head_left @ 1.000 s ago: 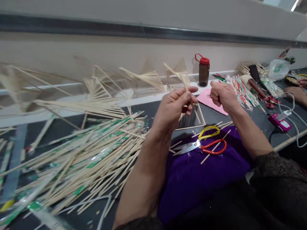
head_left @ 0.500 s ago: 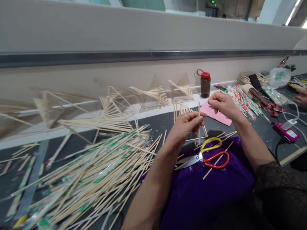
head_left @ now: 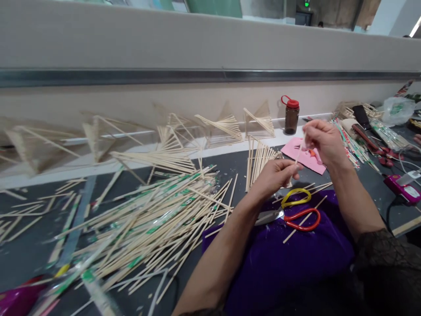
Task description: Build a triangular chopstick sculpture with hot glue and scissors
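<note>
My left hand [head_left: 279,173] is closed in a pinch on the lower part of a thin wooden stick [head_left: 299,152]. The stick tilts up to the right. At its upper end the fingers of my right hand [head_left: 319,136] are pinched together around it. Below the hands, scissors [head_left: 301,224] with one yellow and one red handle loop lie on a purple cloth [head_left: 296,263] over my lap. A loose stick [head_left: 304,220] lies across the cloth under the red loop. Behind my left hand stands a fanned stick frame [head_left: 259,160], partly hidden.
A large heap of sticks [head_left: 158,219], some in green-marked wrappers, covers the table at left. Twisted stick models [head_left: 220,125] line the wall. A brown bottle [head_left: 291,118] with a red lid stands behind a pink sheet [head_left: 307,160]. A purple power strip [head_left: 401,189] is at right.
The view has turned left, so things sit farther right. The stick in my left hand went from upright to slanted, and my right fingers have come to its upper end.
</note>
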Demonstrator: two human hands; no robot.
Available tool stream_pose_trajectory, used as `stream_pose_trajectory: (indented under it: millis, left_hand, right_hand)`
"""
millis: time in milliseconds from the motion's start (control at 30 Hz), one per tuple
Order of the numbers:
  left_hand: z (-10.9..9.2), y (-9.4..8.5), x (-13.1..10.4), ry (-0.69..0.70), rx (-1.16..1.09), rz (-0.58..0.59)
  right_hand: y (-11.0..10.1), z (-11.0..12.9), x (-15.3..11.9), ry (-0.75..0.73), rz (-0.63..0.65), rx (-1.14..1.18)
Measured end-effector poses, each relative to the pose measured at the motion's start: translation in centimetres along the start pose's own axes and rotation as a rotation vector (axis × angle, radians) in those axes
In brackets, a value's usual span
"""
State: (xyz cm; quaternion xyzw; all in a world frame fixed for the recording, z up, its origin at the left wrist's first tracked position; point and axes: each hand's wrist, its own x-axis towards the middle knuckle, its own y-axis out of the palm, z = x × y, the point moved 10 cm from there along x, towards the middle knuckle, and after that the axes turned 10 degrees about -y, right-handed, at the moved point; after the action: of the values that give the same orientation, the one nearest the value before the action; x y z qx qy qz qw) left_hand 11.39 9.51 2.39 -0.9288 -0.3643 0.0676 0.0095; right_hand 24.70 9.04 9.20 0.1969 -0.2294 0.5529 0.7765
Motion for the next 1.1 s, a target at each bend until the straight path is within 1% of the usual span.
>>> stream_pose_trajectory:
  millis: [67, 100, 167, 233, 333, 433, 500, 567, 633, 700, 767, 800, 833, 867, 967, 1000, 1033, 1100]
  left_hand:
    - [0.3, 0.5, 0.0, -0.017, 0.024, 0.047]
    - [0.4, 0.5, 0.0, -0.026, 0.038, 0.055]
    - [0.4, 0.3, -0.1, -0.034, 0.053, 0.042]
    - [0.2, 0.0, -0.2, -0.026, 0.054, 0.017]
    - [-0.1, -0.1, -0.3, -0.014, 0.008, 0.011]
    - [0.2, -0.3, -0.2, -0.031, -0.009, -0.011]
    - [0.0, -0.8, -0.2, -0.002, 0.094, -0.089]
    - [-1.0, -1.3, -0.4, 0.092, 0.308, -0.210]
    - [-2.2, -1.2, -0.8, 0.204, 0.556, -0.320]
    - [-2.9, -0.8, -1.1, 0.268, 0.740, -0.392]
    - [-3.1, -0.8, -1.3, 0.278, 0.814, -0.440]
    - [-3.1, -0.9, -1.3, 0.268, 0.810, -0.439]
    - [-2.9, -1.0, -1.2, 0.249, 0.771, -0.407]
    - [-2.6, -1.0, -1.1, 0.222, 0.701, -0.342]
    - [-1.6, -0.1, -1.0, 0.114, 0.419, -0.055]
    - [-1.4, 0.1, -1.1, 0.082, 0.342, 0.009]
    - [-1.3, 0.3, -1.1, 0.055, 0.287, 0.045]
    - [-1.0, 0.2, -1.1, 0.010, 0.218, 0.062]
  right_hand:
    - [-2.5, 0.6, 0.5, -0.070, -0.146, -0.006]
    - [-3.5, 0.8, 0.7, -0.098, -0.196, -0.019]
    - [-4.8, 1.0, 0.9, -0.138, -0.247, -0.045]
    - [-5.2, 1.0, 1.1, -0.158, -0.246, -0.060]
    - [-4.9, 0.9, 1.1, -0.182, -0.230, -0.051]
    - [-4.8, 1.5, 0.9, -0.230, -0.255, -0.043]
    - [-4.6, 2.1, 0.7, -0.260, -0.264, -0.066]
    - [-4.4, 2.5, 0.5, -0.274, -0.269, -0.093]
    - [-4.3, 2.7, 0.4, -0.275, -0.276, -0.110]
    - [-4.1, 2.8, 0.3, -0.273, -0.277, -0.117]
    - [-4.0, 2.8, 0.3, -0.262, -0.269, -0.120]
    - [-4.0, 2.8, 0.3, -0.247, -0.259, -0.123]
    - [-3.9, 2.7, 0.3, -0.225, -0.245, -0.126]
    - [-3.7, 2.7, 0.3, -0.198, -0.225, -0.132]
    - [-2.4, 2.1, 0.1, -0.105, -0.124, -0.143]
    - [-1.7, 1.9, 0.0, -0.077, -0.082, -0.137]
    - [-0.8, 1.6, -0.2, -0.050, -0.036, -0.126]
    - [1.2, 0.9, -0.7, -0.002, 0.052, -0.098]
